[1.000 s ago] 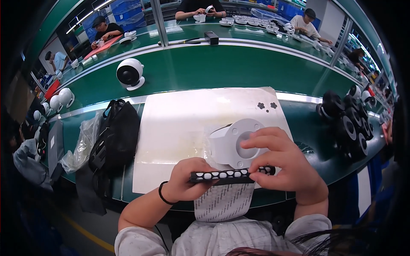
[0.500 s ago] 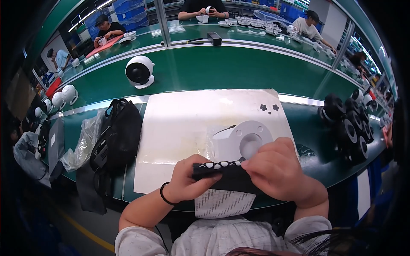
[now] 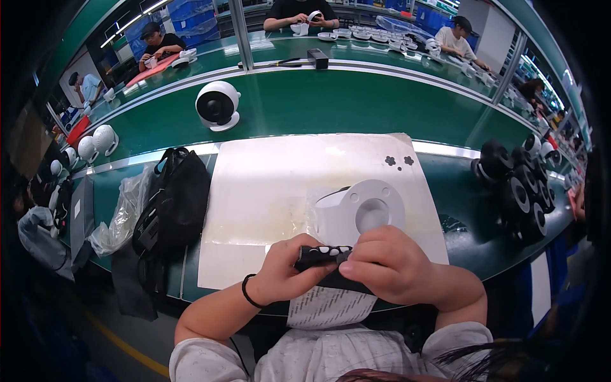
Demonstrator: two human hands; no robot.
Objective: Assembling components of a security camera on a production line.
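My left hand [image 3: 286, 272] is closed around a black sheet of stick-on pads [image 3: 310, 256], thumb on the near side. White round spots line the sheet's bent upper edge, and its pale printed backing [image 3: 331, 308] hangs below. My right hand [image 3: 389, 266] pinches at the right end of that edge, where a small dark pad [image 3: 344, 258] shows by the fingertips. Just beyond both hands, a white plastic part [image 3: 382, 191] with a round recess lies on the white board [image 3: 267, 184]; my right hand hides its near edge.
A white round camera [image 3: 218, 105] with a black front stands on the green belt. A black bag [image 3: 175, 204] and clear plastic bag [image 3: 125, 213] lie at left. Dark round parts [image 3: 522, 184] are piled at right. Flower-shaped black pads [image 3: 390, 161] sit on the board. Several people work beyond.
Both hands have come closer together, the right one moving left and slightly nearer along the sheet's edge. On the green belt, the white camera has shifted right.
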